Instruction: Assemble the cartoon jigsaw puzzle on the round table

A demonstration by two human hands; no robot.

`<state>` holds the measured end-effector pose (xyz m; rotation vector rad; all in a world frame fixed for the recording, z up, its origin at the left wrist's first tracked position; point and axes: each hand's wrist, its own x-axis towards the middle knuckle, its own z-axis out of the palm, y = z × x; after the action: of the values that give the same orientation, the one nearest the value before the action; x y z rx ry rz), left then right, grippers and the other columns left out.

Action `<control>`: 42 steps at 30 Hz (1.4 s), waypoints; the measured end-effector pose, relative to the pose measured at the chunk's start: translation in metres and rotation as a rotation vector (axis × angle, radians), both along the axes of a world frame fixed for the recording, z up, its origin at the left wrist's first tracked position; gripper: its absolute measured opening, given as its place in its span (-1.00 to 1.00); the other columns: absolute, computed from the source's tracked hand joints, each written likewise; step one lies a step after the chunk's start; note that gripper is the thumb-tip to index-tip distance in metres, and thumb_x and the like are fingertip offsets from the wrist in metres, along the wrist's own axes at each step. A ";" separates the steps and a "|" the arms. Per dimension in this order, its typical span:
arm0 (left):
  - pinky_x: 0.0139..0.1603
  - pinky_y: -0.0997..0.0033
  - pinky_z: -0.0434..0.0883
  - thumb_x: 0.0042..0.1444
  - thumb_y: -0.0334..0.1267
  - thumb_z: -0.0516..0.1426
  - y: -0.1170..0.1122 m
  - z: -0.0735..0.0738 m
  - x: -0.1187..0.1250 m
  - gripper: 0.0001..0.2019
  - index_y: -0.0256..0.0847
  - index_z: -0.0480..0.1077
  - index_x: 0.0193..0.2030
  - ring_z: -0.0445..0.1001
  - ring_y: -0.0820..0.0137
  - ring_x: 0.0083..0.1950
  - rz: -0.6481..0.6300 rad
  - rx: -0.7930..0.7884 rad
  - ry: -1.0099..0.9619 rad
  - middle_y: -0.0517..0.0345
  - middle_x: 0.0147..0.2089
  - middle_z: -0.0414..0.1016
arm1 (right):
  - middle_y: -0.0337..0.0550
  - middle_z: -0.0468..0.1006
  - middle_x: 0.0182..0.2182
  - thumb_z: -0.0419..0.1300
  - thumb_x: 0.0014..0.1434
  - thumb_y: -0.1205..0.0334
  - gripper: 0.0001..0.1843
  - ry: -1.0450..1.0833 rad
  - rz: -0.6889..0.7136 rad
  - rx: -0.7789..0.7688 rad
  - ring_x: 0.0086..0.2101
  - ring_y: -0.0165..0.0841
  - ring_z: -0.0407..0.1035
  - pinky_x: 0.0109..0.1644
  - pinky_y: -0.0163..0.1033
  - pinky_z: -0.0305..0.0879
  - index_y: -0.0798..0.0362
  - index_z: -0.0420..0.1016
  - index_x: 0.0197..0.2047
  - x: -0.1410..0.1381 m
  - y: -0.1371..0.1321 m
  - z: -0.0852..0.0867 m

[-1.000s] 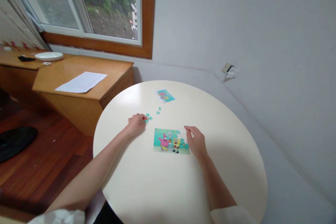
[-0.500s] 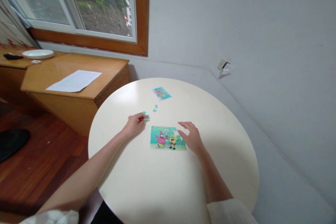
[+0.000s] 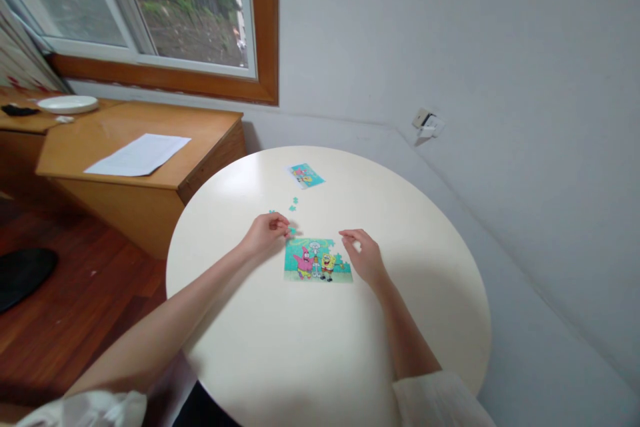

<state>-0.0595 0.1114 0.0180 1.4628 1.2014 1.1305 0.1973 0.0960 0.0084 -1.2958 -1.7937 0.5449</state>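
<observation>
A small cartoon jigsaw puzzle (image 3: 315, 261) lies on the round cream table (image 3: 320, 340). My left hand (image 3: 267, 233) is at the puzzle's upper left corner, fingers pinched on a small teal puzzle piece. My right hand (image 3: 363, 255) rests at the puzzle's right edge with its fingers curled; whether anything is in them is hidden. A few loose teal pieces (image 3: 293, 204) lie just beyond the puzzle. A small reference picture (image 3: 305, 175) lies farther back on the table.
A wooden desk (image 3: 150, 177) with a white sheet of paper (image 3: 139, 153) stands to the left under the window. A white plate (image 3: 68, 104) sits on a farther desk. A wall socket (image 3: 426, 123) is on the right wall. A dark round object (image 3: 23, 273) lies on the wood floor.
My left hand moved right from the loose pieces to the puzzle's upper left corner with a piece. My right hand's fingers curled in at the puzzle's right edge.
</observation>
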 end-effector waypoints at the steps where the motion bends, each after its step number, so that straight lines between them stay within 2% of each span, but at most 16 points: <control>1: -0.35 0.40 0.41 -0.20 -0.27 0.23 0.000 0.002 0.006 -0.83 -0.27 0.34 -0.47 0.49 0.38 -0.47 -0.033 -0.018 -0.015 0.17 -0.56 0.47 | -0.08 0.53 -0.31 0.05 0.07 0.20 -0.76 0.059 0.000 -0.019 -0.33 -0.32 0.40 -0.16 -0.17 0.31 0.05 0.50 -0.29 -0.001 0.000 0.000; 4: -0.37 0.44 0.40 -0.16 -0.29 0.20 0.000 0.006 0.027 -0.89 -0.29 0.37 -0.50 0.48 0.41 -0.48 -0.152 -0.064 0.003 0.16 -0.57 0.48 | -0.07 0.55 -0.32 0.08 0.04 0.14 -0.74 0.192 0.034 -0.123 -0.34 -0.32 0.42 -0.22 -0.19 0.35 0.07 0.52 -0.30 -0.004 -0.001 0.001; 8: -0.42 0.49 0.38 -0.10 -0.35 0.13 -0.001 0.011 0.053 -0.92 -0.31 0.43 -0.48 0.47 0.42 -0.47 -0.246 -0.060 0.101 0.15 -0.56 0.51 | -0.08 0.57 -0.35 0.14 0.01 0.09 -0.72 0.273 0.154 -0.227 -0.35 -0.31 0.45 -0.25 -0.22 0.37 0.08 0.54 -0.29 -0.010 -0.006 0.006; 14: -0.48 0.53 0.35 -0.09 -0.39 0.11 0.000 0.007 0.071 -0.92 -0.31 0.44 -0.45 0.46 0.45 -0.49 -0.270 -0.012 0.126 0.15 -0.55 0.50 | -0.12 0.58 -0.45 0.20 -0.06 0.12 -0.76 0.293 0.195 -0.297 -0.42 -0.32 0.44 -0.32 -0.24 0.37 0.07 0.53 -0.34 -0.014 -0.008 0.010; 18: -0.46 0.51 0.37 -0.09 -0.38 0.13 0.001 0.001 0.075 -0.96 -0.30 0.39 -0.45 0.46 0.44 -0.49 -0.257 0.007 0.110 0.15 -0.55 0.50 | -0.15 0.56 -0.49 0.22 -0.09 0.15 -0.76 0.312 0.194 -0.317 -0.45 -0.37 0.42 -0.35 -0.28 0.35 0.09 0.51 -0.33 -0.012 -0.008 0.009; 21: -0.45 0.50 0.37 -0.06 -0.35 0.13 0.000 0.003 0.079 -0.95 -0.29 0.35 -0.45 0.46 0.44 -0.48 -0.262 -0.013 0.083 0.15 -0.55 0.49 | -0.18 0.54 -0.48 0.19 -0.06 0.16 -0.70 0.298 0.226 -0.331 -0.47 -0.41 0.39 -0.38 -0.31 0.33 0.10 0.50 -0.24 -0.010 -0.007 0.008; 24: -0.45 0.51 0.36 -0.04 -0.34 0.12 -0.003 0.008 0.080 -0.94 -0.29 0.32 -0.44 0.45 0.45 -0.48 -0.223 -0.021 0.082 0.18 -0.54 0.46 | -0.19 0.53 -0.48 0.15 -0.05 0.20 -0.72 0.271 0.217 -0.322 -0.45 -0.42 0.39 -0.35 -0.31 0.32 0.10 0.51 -0.25 -0.008 -0.006 0.006; 28: -0.47 0.53 0.30 -0.04 -0.36 0.08 -0.007 0.008 0.073 -0.95 -0.29 0.35 -0.43 0.37 0.50 -0.50 -0.139 0.094 0.285 0.21 -0.51 0.43 | -0.19 0.52 -0.52 0.15 -0.09 0.22 -0.78 0.272 0.139 -0.351 -0.48 -0.40 0.40 -0.37 -0.29 0.33 0.10 0.51 -0.35 -0.005 -0.003 0.001; 33: -0.38 0.49 0.27 -0.03 -0.34 0.08 -0.010 0.000 0.062 -0.92 -0.26 0.39 -0.44 0.33 0.48 -0.45 -0.117 0.215 0.491 0.22 -0.49 0.42 | -0.20 0.53 -0.54 0.18 -0.13 0.21 -0.85 0.282 0.069 -0.384 -0.49 -0.38 0.42 -0.38 -0.28 0.36 0.08 0.49 -0.44 -0.004 -0.001 -0.003; 42: -0.35 0.48 0.27 -0.01 -0.35 0.07 -0.017 -0.004 0.058 -0.90 -0.26 0.40 -0.44 0.33 0.45 -0.42 -0.114 0.198 0.488 0.19 -0.47 0.41 | -0.18 0.54 -0.58 0.23 -0.18 0.17 -0.85 0.289 0.018 -0.385 -0.52 -0.35 0.43 -0.44 -0.27 0.36 0.07 0.46 -0.51 -0.005 0.001 -0.008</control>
<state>-0.0017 0.0948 0.0135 2.0118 1.3353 0.8562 0.1925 0.0971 0.0002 -1.3712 -1.5062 1.0709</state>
